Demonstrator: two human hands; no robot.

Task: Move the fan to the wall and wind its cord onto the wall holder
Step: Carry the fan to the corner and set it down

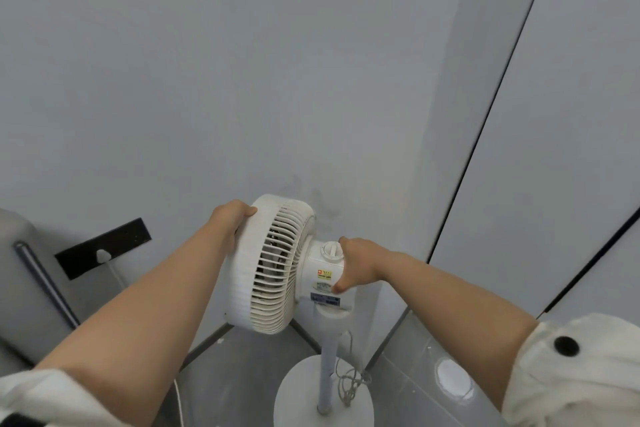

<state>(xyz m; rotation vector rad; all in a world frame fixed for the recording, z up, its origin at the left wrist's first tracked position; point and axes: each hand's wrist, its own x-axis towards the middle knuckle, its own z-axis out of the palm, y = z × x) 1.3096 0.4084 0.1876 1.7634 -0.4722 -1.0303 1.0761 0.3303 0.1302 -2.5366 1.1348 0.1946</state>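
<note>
Fan (242, 270): standing upright in the corner, head just beside the wall (207, 80), round base (298, 392) sitting on the floor (408, 367)
Left hand (232, 218): curling fingers over the top rim of the grille (277, 274), gripping it
Right hand (356, 262): wrapping round the motor housing (320, 276) just beside the dial (331, 249), thumb tucked underneath
Cord (349, 381): lying in a loose tangle on the base by the pole (327, 367), not wound onto anything
Wall holder: not showing anywhere in view
Socket strip (104, 248): carrying a white plug (103, 255) with a cable trailing down; the fan's or not, impossible to tell
Done: looking all but finished on the move to the wall, probably just squaring up the head
Left: letting go, gathering the cord, finding the holder, winding it on, so the whole second half waiting
</note>
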